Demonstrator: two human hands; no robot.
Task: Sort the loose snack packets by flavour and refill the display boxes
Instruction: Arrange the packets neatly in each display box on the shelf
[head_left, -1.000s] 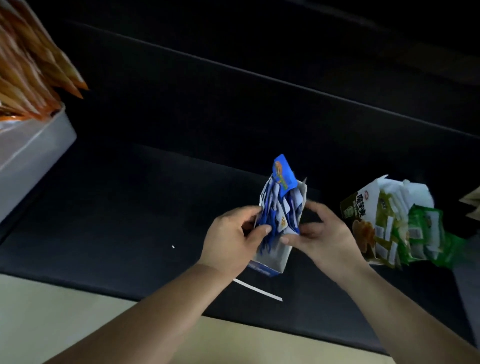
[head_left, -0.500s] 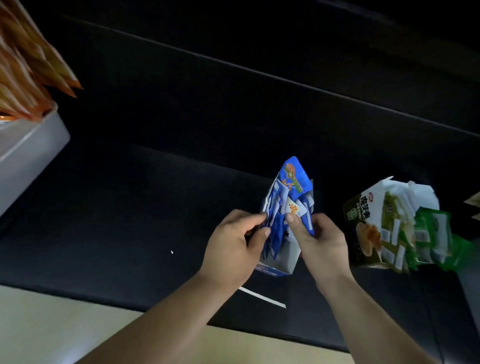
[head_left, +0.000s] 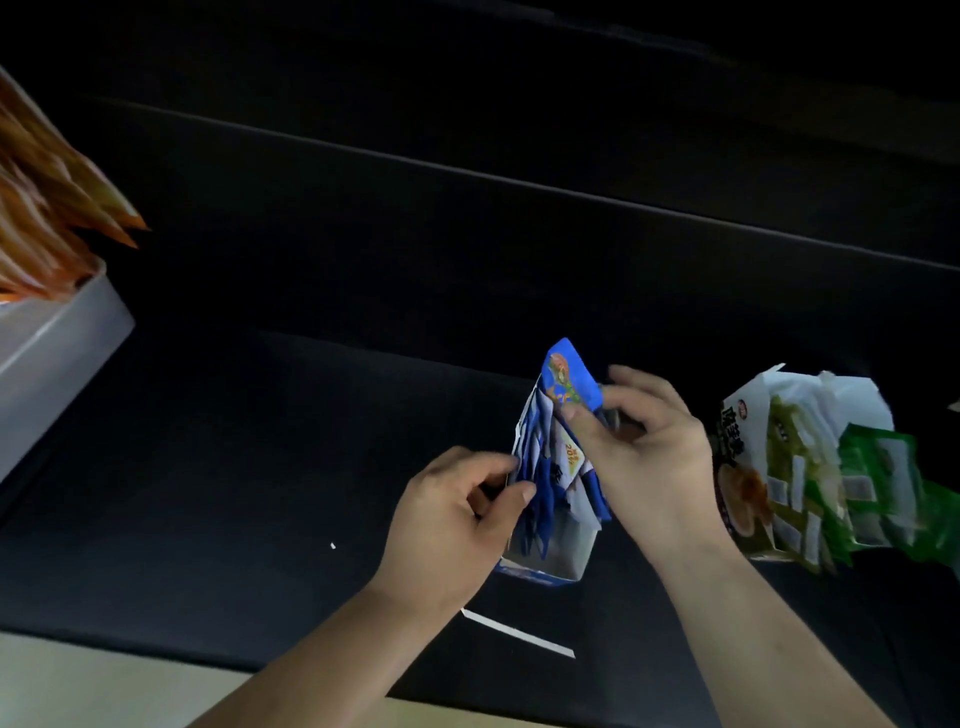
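A blue display box full of blue snack packets stands on the dark shelf at centre. My left hand grips the box's left side, thumb against the packets. My right hand pinches a blue packet that sticks up above the others at the top of the box. To the right a green display box holds green packets, with loose green packets spilling out of its right side.
A white box of orange packets sits at the far left. A white paper strip lies on the dark shelf in front of the blue box. The shelf's pale front edge runs along the bottom.
My right hand has risen from the box's right side to the top, now pinching the upstanding blue packet. My left hand keeps its hold on the box.
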